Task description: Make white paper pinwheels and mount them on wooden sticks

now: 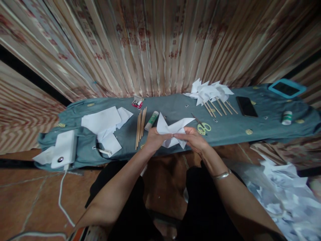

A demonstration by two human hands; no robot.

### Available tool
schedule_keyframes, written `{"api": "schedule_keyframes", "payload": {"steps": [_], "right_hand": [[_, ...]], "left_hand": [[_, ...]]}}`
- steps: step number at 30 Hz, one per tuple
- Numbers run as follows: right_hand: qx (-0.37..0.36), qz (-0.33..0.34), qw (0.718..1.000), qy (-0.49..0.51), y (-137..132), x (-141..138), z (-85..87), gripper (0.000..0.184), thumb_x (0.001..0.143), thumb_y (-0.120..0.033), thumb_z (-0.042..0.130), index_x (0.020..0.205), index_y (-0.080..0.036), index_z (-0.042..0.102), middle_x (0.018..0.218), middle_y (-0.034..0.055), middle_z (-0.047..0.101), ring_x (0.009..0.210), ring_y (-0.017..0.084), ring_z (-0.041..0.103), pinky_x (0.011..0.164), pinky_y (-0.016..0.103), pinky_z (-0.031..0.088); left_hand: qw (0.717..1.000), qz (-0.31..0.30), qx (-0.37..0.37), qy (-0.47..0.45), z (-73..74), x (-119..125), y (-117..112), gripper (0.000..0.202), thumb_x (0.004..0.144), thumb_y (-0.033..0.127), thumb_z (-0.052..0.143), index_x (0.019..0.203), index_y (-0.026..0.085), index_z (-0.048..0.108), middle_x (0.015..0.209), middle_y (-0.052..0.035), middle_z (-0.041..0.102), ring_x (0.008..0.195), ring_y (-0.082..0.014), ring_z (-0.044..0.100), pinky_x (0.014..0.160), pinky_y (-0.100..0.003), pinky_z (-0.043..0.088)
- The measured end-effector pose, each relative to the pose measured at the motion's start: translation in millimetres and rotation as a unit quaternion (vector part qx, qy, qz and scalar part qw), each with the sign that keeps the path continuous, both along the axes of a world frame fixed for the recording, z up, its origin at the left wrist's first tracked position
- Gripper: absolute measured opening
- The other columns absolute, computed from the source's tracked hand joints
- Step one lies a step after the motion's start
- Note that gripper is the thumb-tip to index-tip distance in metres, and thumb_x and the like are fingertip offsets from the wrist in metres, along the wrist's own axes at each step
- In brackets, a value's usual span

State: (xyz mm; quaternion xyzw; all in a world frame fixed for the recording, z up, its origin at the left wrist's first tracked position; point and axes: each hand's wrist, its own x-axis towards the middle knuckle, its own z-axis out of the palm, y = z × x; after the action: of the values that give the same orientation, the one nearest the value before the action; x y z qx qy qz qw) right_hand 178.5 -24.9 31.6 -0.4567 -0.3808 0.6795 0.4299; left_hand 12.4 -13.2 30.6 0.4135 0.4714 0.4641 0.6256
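A white paper pinwheel (173, 126) is held up over the front edge of the cloth-covered table. My left hand (154, 138) grips it from the left, my right hand (194, 138) from the right. Both thumbs press together at its centre, and the other fingers are mostly hidden behind the paper. Just behind my left hand lies a glue stick (151, 120) with a green label, beside several wooden sticks (140, 129). Scissors (203, 128) with yellow-green handles lie close to my right hand.
Finished pinwheels (210, 92) on sticks lie at the back right, near a black phone (246, 106). A small red box (137, 102), paper sheets (102, 120) and a white power bank (64, 149) are leftward. Another glue stick (287, 117) and a blue-framed tablet (287, 88) lie right.
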Motion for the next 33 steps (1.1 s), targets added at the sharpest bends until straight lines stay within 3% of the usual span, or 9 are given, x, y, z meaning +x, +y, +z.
{"api": "schedule_keyframes", "payload": {"steps": [5,9,14,17,20,23,29,33], "right_hand": [[0.007,0.000,1.000,-0.016,-4,-3,5.1,0.036,0.048,-0.037,0.090,0.075,-0.018,0.076,0.068,0.0008,0.076,0.059,0.014,0.067,0.062,0.026,0.052],[0.021,-0.035,0.999,-0.034,-1,4,12.6,0.035,0.049,-0.036,0.090,0.075,-0.018,0.076,0.071,0.0020,0.077,0.061,0.016,0.068,0.066,0.029,0.053],[0.047,-0.125,0.991,-0.017,4,22,25.1,0.034,0.047,-0.032,0.091,0.074,-0.020,0.076,0.076,0.0028,0.078,0.065,0.017,0.069,0.070,0.031,0.053],[0.059,-0.146,0.988,-0.008,3,29,31.1,0.033,0.048,-0.032,0.091,0.075,-0.021,0.076,0.076,0.0023,0.078,0.065,0.016,0.069,0.071,0.030,0.054],[0.060,-0.144,0.988,-0.007,1,34,33.6,0.034,0.047,-0.033,0.092,0.075,-0.021,0.076,0.075,0.0019,0.078,0.065,0.016,0.069,0.072,0.030,0.054],[0.058,-0.141,0.988,-0.010,-2,39,34.6,0.035,0.048,-0.034,0.092,0.075,-0.021,0.076,0.074,0.0025,0.078,0.066,0.018,0.070,0.073,0.032,0.054],[0.045,-0.143,0.989,-0.020,-8,50,37.3,0.034,0.049,-0.035,0.091,0.076,-0.020,0.076,0.075,0.0037,0.078,0.065,0.018,0.069,0.070,0.031,0.053],[0.041,-0.141,0.989,-0.023,-12,59,35.8,0.033,0.050,-0.035,0.091,0.076,-0.021,0.077,0.077,0.0041,0.078,0.064,0.018,0.069,0.066,0.031,0.053]], "left_hand": [[1.000,-0.007,0.018,-0.001,-5.0,-1,-4,0.027,0.048,0.025,0.086,0.066,0.013,0.070,0.067,-0.0025,0.071,0.061,-0.0157,0.063,0.061,-0.027,0.051],[0.999,-0.005,0.040,-0.023,2.3,-5,-2,0.036,0.048,0.032,0.088,0.077,0.016,0.074,0.078,-0.0045,0.074,0.071,-0.0195,0.068,0.070,-0.031,0.054],[0.996,0.075,0.046,-0.029,11.7,-25,14,0.046,0.060,0.052,0.080,0.087,0.015,0.074,0.093,-0.0100,0.074,0.086,-0.0196,0.069,0.081,-0.031,0.051],[0.991,0.118,0.063,-0.008,9.8,-42,33,0.042,0.059,0.046,0.080,0.088,0.016,0.073,0.092,-0.0080,0.074,0.086,-0.0182,0.068,0.081,-0.029,0.050],[0.985,0.137,0.075,0.075,4.4,-56,55,0.034,0.065,0.035,0.075,0.093,0.016,0.072,0.091,-0.0074,0.074,0.082,-0.0169,0.068,0.078,-0.029,0.051],[0.960,0.101,0.102,0.241,-1.4,-62,75,0.031,0.079,0.030,0.060,0.104,0.014,0.071,0.095,-0.0083,0.074,0.081,-0.0164,0.068,0.076,-0.029,0.052],[0.906,0.045,0.130,0.400,-11.8,-66,101,0.023,0.069,0.012,0.064,0.089,0.016,0.074,0.090,-0.0056,0.074,0.087,-0.0221,0.067,0.086,-0.032,0.050],[0.859,0.011,0.151,0.489,-20.7,-72,115,0.036,0.069,0.009,0.063,0.102,0.018,0.072,0.105,-0.0068,0.073,0.101,-0.0243,0.064,0.094,-0.033,0.047]]}}
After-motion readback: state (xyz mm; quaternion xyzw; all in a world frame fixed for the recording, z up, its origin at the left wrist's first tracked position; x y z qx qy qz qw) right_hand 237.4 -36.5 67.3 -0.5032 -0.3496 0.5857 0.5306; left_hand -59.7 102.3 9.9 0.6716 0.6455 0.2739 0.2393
